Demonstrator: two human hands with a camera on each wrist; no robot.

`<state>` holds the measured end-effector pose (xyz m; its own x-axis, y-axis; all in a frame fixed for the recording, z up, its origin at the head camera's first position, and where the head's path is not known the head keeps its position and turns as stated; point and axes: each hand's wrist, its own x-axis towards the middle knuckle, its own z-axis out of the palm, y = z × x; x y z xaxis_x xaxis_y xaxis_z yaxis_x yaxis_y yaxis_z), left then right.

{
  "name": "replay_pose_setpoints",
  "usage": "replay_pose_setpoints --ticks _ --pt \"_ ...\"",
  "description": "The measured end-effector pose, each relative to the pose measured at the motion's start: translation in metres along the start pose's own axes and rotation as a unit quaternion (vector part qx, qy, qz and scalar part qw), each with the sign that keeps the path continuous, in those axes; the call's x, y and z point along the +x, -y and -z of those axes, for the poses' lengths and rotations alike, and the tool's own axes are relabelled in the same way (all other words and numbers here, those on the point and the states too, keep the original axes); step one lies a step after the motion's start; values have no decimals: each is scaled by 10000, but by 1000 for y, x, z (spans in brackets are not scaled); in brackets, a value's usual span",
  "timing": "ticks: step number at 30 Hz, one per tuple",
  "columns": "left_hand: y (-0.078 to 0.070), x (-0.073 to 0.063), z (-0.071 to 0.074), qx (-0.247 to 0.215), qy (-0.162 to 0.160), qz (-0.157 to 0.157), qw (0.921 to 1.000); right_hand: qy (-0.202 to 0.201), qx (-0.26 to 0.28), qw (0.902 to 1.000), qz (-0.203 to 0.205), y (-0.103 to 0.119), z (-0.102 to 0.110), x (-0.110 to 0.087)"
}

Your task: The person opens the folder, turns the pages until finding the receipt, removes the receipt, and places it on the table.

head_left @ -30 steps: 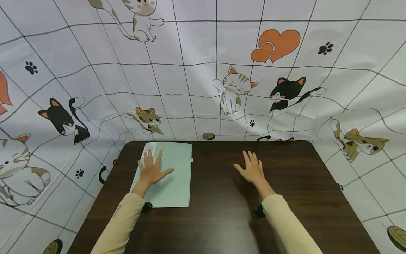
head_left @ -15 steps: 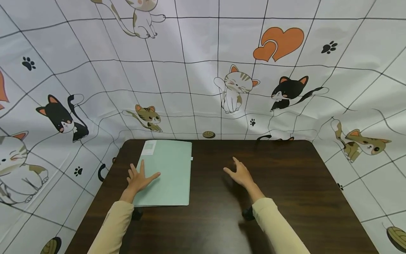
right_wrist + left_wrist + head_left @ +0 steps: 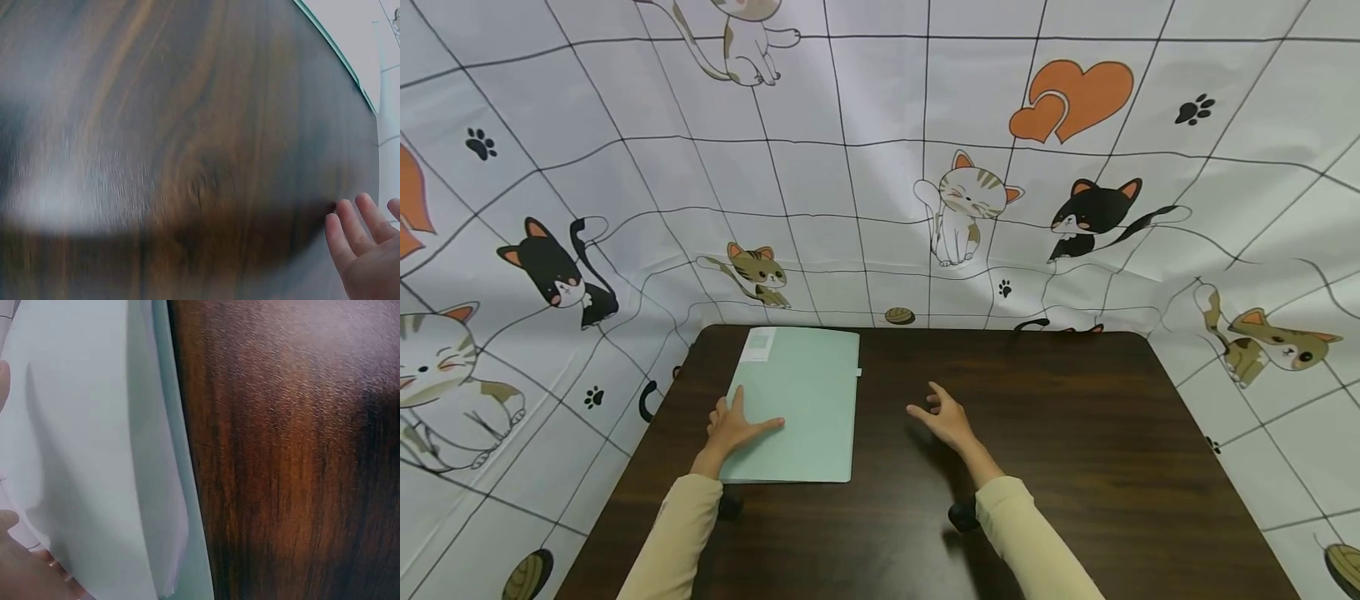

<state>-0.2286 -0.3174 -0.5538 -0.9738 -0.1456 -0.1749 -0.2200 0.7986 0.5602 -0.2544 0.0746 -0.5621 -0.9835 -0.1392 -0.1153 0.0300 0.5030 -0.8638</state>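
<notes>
Folder [image 3: 808, 383] laid left on table [image 3: 1112, 467]; right hand [image 3: 951, 423] brought closer than before, loosely spread, nothing held. Its left edge spanned by half-spread left hand [image 3: 730, 430], grip unclear. Paper [image 3: 167, 534] seen inside.

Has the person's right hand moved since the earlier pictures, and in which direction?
Yes. Judged against the table in the head view, the right hand has moved left, toward the green folder.
</notes>
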Motion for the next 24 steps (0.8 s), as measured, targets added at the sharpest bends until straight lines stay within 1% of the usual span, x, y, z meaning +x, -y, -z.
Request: replay_pose_setpoints --ticks 6,8,11,13,15,19,21,24 --pt "7 4 3 -157 17 -88 9998 130 -99 9999 27 6 -13 3" --pt "10 5 5 -173 73 -79 9998 291 -229 9992 144 12 -16 4" --pt "12 4 8 -204 220 -43 9995 664 -360 9969 237 21 -22 6" --pt "12 4 10 -208 252 -44 9995 918 -373 9947 268 28 -28 7" --pt "12 4 10 -220 254 -38 9994 1116 -267 9931 234 32 -34 7" --pt "11 5 8 -164 202 -55 9996 1354 -32 9906 205 37 -49 6" --pt "10 5 5 -178 194 -79 9996 1403 93 9898 223 38 -56 5" --pt "7 6 3 -233 188 -148 9994 1420 338 9892 144 39 -62 5"
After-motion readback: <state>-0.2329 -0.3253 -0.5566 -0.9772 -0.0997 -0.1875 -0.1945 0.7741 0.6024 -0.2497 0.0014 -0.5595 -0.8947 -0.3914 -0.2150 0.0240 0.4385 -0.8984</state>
